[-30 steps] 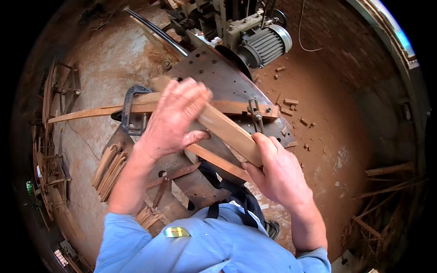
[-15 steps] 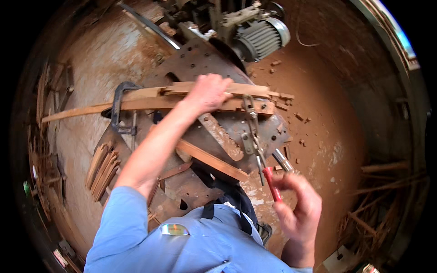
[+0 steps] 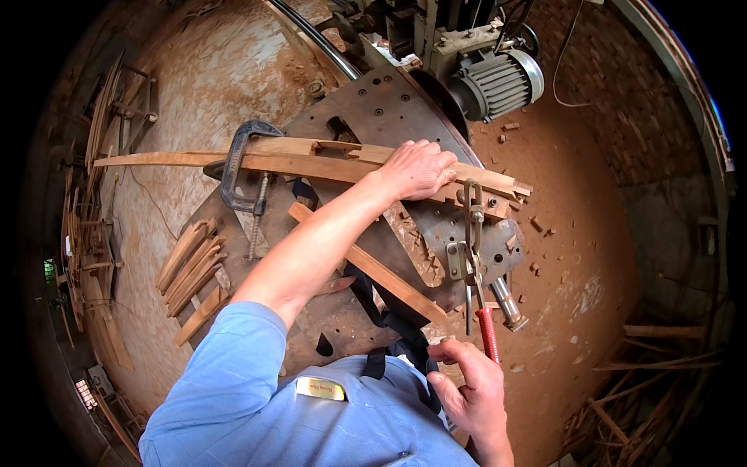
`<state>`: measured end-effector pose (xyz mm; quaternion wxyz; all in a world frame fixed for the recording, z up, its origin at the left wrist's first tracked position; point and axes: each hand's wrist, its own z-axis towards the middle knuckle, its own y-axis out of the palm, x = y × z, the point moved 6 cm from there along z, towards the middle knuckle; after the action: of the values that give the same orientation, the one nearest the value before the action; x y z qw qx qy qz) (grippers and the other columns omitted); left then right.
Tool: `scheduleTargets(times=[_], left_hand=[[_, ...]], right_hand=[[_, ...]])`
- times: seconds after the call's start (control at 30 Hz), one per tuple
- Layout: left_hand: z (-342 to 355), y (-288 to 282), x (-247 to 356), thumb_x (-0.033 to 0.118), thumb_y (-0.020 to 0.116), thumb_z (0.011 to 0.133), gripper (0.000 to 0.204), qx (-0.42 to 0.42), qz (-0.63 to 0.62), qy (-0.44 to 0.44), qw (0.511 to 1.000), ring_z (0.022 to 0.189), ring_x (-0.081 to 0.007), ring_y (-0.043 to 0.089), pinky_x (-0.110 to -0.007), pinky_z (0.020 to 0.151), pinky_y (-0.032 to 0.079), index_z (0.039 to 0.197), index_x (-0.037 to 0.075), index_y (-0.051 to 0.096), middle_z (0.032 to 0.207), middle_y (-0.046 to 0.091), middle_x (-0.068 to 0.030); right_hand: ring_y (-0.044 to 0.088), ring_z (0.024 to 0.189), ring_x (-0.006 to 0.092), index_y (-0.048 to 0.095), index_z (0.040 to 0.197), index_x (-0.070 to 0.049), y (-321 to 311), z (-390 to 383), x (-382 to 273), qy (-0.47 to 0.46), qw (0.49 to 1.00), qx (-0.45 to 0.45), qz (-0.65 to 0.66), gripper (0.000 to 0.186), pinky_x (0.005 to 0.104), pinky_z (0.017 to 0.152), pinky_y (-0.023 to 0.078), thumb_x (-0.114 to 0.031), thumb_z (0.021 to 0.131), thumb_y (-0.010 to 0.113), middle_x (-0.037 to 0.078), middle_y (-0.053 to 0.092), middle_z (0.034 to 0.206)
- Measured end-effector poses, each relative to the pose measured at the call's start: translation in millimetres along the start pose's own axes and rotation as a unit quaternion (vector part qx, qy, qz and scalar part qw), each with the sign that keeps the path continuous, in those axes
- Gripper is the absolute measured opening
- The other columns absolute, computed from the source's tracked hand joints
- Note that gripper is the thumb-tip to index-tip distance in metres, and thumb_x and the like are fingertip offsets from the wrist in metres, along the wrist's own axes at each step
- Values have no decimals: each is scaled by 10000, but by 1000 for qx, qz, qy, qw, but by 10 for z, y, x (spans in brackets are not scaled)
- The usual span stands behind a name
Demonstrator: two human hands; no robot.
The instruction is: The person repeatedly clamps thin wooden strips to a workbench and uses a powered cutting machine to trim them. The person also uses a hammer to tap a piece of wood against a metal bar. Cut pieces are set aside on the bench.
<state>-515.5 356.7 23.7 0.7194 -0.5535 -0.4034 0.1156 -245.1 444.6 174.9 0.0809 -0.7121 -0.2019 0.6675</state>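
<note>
My left hand [image 3: 421, 169] rests over the right part of a curved wooden piece [image 3: 373, 154], its fingers curled across the far edge. This piece lies along a second long curved strip [image 3: 303, 166], and a black C-clamp [image 3: 236, 167] spans both towards the left. To the right, a metal toggle clamp [image 3: 473, 226] with a red handle [image 3: 488, 335] is fixed by the wood's end; the handle points towards me. My right hand [image 3: 473, 389] is just below and left of that handle, thumb and forefinger apart, nothing between them. Whether it touches the handle's end is unclear.
Everything stands on a drilled steel plate [image 3: 366, 105]. A loose wooden bar [image 3: 389, 272] lies across it, and several curved offcuts [image 3: 191, 268] sit at left. An electric motor [image 3: 502, 86] is at the far right. Scrap wood [image 3: 622, 412] heaps at lower right.
My right hand has let go of the red handle and drawn back to the left and nearer me. My left hand remains on the wood. The whole view has shifted.
</note>
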Motion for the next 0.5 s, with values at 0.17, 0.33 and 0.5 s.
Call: scheduleTargets(times=[0.17,0.33,0.5], left_hand=[[74,158,-189,271,545,944,251,-32,-11,-45,998,1065,-314,543,-431,915,464,1086,177,730,1015,635,-134],[185,212,-312,231,568,919,253,-65,-25,-11,998,1031,-314,550,-417,917,455,1101,143,721,992,638,-124],[-52,-53,-188,337,660,854,439,24,-36,33,999,1037,-340,571,-427,933,465,1175,38,650,1023,645,-154]], right_hand=[[688,829,286,611,1106,15,210,-112,163,54,997,-30,48,345,360,737,553,-116,821,754,154,689,933],[691,860,300,609,1126,24,603,-375,553,174,975,-68,123,327,365,762,550,-187,892,692,174,688,956],[670,933,378,636,1109,17,930,-518,1150,239,966,-75,60,427,422,828,527,-369,926,615,210,690,994]])
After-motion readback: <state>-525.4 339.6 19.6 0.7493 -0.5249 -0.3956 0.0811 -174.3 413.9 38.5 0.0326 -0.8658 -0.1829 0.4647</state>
